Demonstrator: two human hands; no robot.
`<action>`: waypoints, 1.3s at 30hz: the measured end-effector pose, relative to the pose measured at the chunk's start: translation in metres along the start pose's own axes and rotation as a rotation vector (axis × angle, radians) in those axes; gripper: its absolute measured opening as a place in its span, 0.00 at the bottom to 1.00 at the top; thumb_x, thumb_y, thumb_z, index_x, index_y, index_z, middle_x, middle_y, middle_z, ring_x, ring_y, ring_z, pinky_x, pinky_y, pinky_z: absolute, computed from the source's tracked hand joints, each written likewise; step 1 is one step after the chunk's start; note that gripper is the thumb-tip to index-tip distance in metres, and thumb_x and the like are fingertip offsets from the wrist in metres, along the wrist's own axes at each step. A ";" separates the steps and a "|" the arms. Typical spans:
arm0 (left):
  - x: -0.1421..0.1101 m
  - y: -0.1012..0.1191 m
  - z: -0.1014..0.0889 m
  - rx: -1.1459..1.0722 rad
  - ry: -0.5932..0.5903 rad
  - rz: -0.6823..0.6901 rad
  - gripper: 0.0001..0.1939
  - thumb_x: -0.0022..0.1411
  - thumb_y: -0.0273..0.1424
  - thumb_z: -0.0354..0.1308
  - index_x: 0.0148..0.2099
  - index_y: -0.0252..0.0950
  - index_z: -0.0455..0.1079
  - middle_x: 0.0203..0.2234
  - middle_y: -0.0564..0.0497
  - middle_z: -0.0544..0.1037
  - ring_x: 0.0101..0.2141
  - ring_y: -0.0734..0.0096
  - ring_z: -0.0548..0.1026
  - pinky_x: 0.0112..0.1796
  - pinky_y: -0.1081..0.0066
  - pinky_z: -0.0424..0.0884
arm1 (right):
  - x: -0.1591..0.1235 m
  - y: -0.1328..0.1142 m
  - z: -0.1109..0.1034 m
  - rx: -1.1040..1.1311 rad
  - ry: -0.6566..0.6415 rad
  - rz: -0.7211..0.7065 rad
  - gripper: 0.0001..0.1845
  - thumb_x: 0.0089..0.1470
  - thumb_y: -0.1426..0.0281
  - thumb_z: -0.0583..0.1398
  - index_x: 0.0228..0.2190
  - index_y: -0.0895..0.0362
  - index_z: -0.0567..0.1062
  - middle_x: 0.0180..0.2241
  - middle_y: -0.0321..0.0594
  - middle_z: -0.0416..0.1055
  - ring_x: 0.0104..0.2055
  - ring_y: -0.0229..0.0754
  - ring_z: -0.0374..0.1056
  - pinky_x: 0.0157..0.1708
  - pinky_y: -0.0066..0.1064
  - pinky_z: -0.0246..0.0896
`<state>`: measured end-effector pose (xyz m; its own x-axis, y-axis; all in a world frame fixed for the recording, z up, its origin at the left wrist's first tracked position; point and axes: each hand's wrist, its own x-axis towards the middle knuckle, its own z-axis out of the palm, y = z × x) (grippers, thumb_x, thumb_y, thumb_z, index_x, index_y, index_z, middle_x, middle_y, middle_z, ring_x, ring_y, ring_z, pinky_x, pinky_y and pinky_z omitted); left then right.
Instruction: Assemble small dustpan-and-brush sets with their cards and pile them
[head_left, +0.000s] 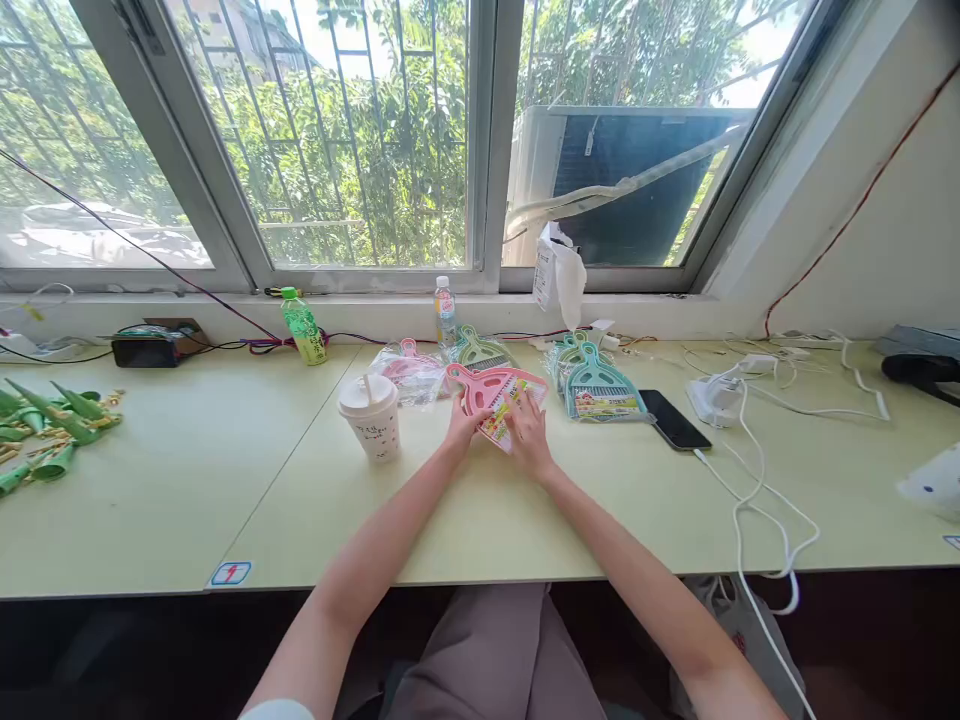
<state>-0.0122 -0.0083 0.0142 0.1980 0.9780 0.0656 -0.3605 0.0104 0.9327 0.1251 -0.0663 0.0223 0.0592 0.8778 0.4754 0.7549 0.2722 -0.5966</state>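
A small pink dustpan (487, 382) with a colourful printed card (501, 418) on its face is between my hands, tilted above the table. My left hand (463, 422) is closed round its left side near the handle. On the right, my right hand (528, 432) grips the card side, fingers spread over the print; its thumb is partly hidden. Just behind lie a pink dustpan in clear plastic (411, 372) and a green dustpan (480, 350). A stack of bagged dustpans, a teal dustpan (600, 385) on top, sits to the right.
A white lidded cup (371, 420) stands left of my hands. Two bottles, one green (304, 328) and one clear (445, 312), are near the window. A black phone (675, 420), a white power strip (716, 398) and loose cables lie right. Green cone-shaped pieces (56, 425) are far left.
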 end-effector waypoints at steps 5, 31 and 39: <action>-0.005 0.002 0.004 0.005 -0.023 0.031 0.42 0.45 0.30 0.70 0.59 0.41 0.53 0.53 0.42 0.71 0.50 0.56 0.73 0.49 0.54 0.71 | 0.003 0.008 0.001 0.578 0.266 0.332 0.41 0.55 0.58 0.56 0.64 0.53 0.44 0.66 0.47 0.44 0.68 0.46 0.41 0.62 0.47 0.46; 0.015 0.034 -0.061 1.365 0.425 0.496 0.16 0.59 0.22 0.45 0.34 0.39 0.74 0.36 0.42 0.78 0.55 0.52 0.64 0.60 0.44 0.38 | 0.018 0.048 -0.006 1.279 0.050 0.658 0.11 0.46 0.73 0.61 0.36 0.56 0.73 0.40 0.42 0.77 0.46 0.46 0.73 0.49 0.40 0.70; 0.009 0.038 -0.050 1.283 0.538 0.451 0.17 0.56 0.19 0.44 0.27 0.39 0.72 0.53 0.47 0.72 0.64 0.48 0.48 0.57 0.37 0.43 | 0.022 0.064 -0.003 1.251 0.100 0.773 0.15 0.43 0.77 0.60 0.37 0.58 0.72 0.40 0.44 0.77 0.44 0.47 0.74 0.45 0.41 0.72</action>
<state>-0.0696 0.0115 0.0328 -0.1703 0.8091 0.5624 0.8008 -0.2190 0.5575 0.1768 -0.0310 -0.0030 0.2587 0.9442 -0.2039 -0.5244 -0.0400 -0.8505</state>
